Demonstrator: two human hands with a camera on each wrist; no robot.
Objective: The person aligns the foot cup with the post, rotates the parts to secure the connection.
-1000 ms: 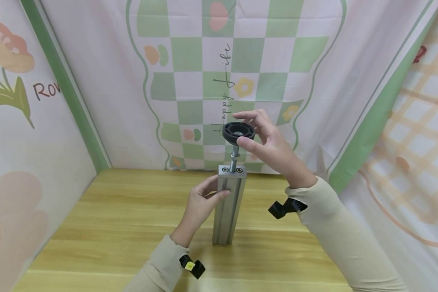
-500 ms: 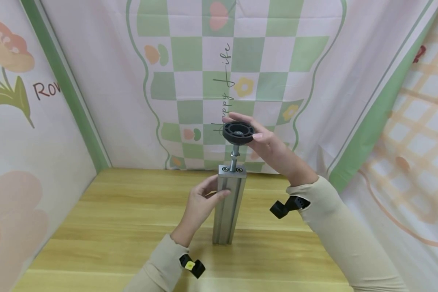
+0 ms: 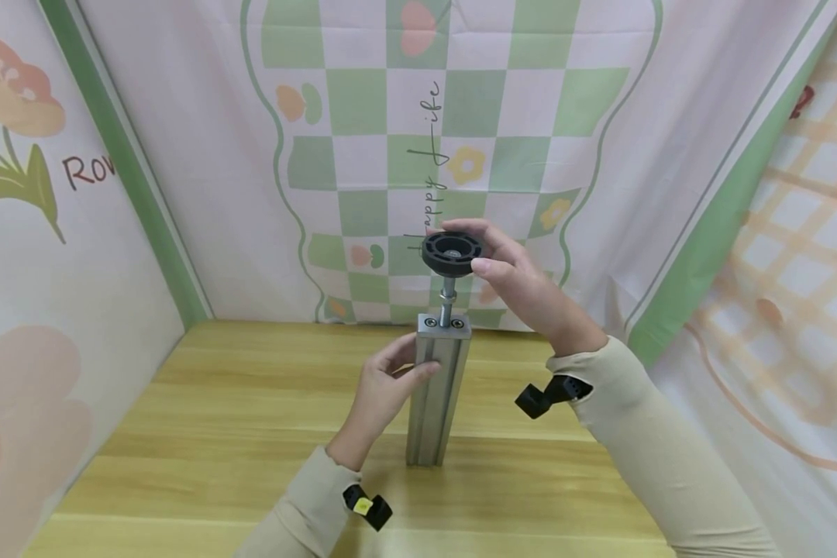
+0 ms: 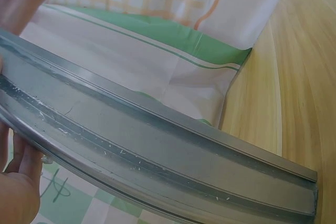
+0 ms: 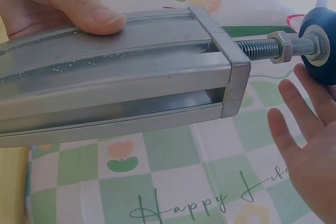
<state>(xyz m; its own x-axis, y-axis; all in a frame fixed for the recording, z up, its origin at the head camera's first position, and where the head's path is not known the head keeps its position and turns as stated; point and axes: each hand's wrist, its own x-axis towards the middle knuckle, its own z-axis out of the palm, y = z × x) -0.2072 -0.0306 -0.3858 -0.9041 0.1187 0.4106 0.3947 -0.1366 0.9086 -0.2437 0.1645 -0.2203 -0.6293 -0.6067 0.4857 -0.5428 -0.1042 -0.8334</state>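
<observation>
A silver aluminium profile (image 3: 435, 411) with lengthwise slots stands upright on the wooden table. My left hand (image 3: 387, 381) grips it near the top, thumb on the near face; the right wrist view shows that thumb (image 5: 102, 18) pressed along it. A threaded rod with a nut (image 5: 283, 46) rises from the profile's end plate (image 5: 237, 85). On top of the rod sits a round black leveling foot (image 3: 448, 268), hollow side up. My right hand (image 3: 519, 271) pinches its rim, thumb at the near right edge and fingers round the far side; the lower fingers spread loosely.
The wooden table (image 3: 202, 434) has printed cloths around it: a green-checked cloth (image 3: 363, 105) behind and others at left and right. A small black camera mount (image 3: 551, 397) sits at the right cuff, another (image 3: 367, 508) at the left.
My right hand's fingers and thumb have shifted round the leveling foot's rim, the thumb sliding right and then back to the near right edge. The left hand and profile stay put.
</observation>
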